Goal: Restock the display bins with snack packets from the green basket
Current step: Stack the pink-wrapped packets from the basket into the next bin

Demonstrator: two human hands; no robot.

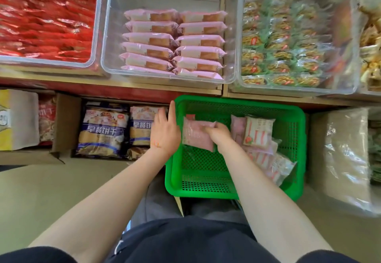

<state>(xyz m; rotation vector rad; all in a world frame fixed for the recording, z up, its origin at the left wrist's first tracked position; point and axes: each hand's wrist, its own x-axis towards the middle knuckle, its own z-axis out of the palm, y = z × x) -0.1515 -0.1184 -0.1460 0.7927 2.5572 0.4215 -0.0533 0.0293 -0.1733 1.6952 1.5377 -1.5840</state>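
Now my right hand pinches a pink packet in the green basket; left hand, fingers straight, steadies its rim; I'd lift cleanly.

Snack shop, packet-filled display bins

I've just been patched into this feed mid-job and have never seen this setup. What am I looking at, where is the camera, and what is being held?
No machine here: a person's two bare hands, seen from a camera worn on the head, looking down. The right hand has its grip on a pink snack packet inside the green basket, where more packets lie at the right side. The left hand is open at the basket's left rim. Above, on the shelf, stand clear display bins: the middle bin holds two rows of matching pink packets, the left one red packets, the right one green-wrapped snacks.
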